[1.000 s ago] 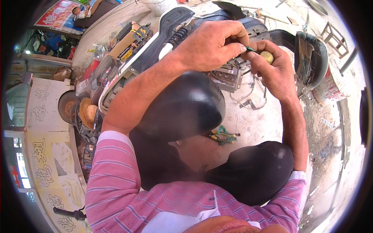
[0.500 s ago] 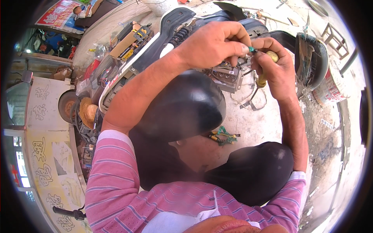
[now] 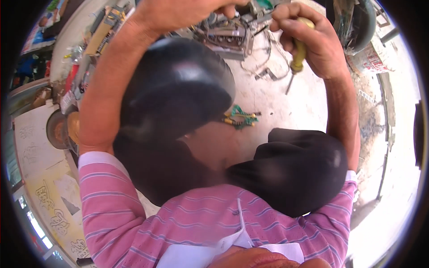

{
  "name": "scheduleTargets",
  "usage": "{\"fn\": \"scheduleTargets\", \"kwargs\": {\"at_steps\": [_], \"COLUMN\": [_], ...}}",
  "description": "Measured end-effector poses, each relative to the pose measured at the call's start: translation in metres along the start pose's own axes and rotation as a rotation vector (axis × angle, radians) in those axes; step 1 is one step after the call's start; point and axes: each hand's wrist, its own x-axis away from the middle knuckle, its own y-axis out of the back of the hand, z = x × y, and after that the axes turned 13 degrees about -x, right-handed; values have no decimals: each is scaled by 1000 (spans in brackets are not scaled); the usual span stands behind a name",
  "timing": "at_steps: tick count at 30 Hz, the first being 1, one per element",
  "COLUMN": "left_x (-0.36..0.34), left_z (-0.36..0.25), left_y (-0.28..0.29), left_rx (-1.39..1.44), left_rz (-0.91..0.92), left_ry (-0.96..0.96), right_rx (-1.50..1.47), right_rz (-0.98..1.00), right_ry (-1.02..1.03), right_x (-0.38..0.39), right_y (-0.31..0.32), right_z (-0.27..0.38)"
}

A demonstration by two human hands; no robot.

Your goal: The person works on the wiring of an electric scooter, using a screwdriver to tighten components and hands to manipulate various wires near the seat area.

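Note:
My left hand (image 3: 187, 9) is at the top edge above the battery-and-wiring assembly (image 3: 228, 38), fingers curled and partly cut off; what they hold is hidden. A small green piece (image 3: 263, 3) shows near its fingertips. My right hand (image 3: 315, 42) is closed on a yellow-handled screwdriver (image 3: 298, 58), its shaft pointing down toward the floor. A large rounded black tyre (image 3: 181, 80) lies below my left hand. Green-and-yellow pliers (image 3: 239, 116) lie on the floor between that tyre and my dark-clad knee (image 3: 295, 169).
Boxes and tools (image 3: 100, 33) crowd the upper left. A straw hat (image 3: 73, 127) sits beside a round rusty item (image 3: 58, 129). A lettered pale panel (image 3: 33, 147) stands left. A dark curved vehicle part (image 3: 357, 27) and a bucket (image 3: 371, 60) are upper right.
The view has shifted, so both hands and the scene sit higher in frame. My hands have moved slightly apart, and more of the screwdriver now shows in my right hand.

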Motion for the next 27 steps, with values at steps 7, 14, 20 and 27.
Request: {"fn": "scheduleTargets", "kwargs": {"at_steps": [7,14,20,27], "left_x": [4,7,-1,23], "left_z": [9,14,28,-8], "left_y": [0,6,7,27], "left_rx": [-32,-24,200,-42], "left_rz": [9,82,253,225], "left_ry": [-135,-129,-177,-213], "right_rx": [567,903,1056,970], "right_rz": [-245,-26,78,-21], "right_ry": [-780,-689,-453,-538], "right_x": [125,188,189,172], "right_y": [123,42,39,31], "right_z": [-193,-252,-282,-267]}}
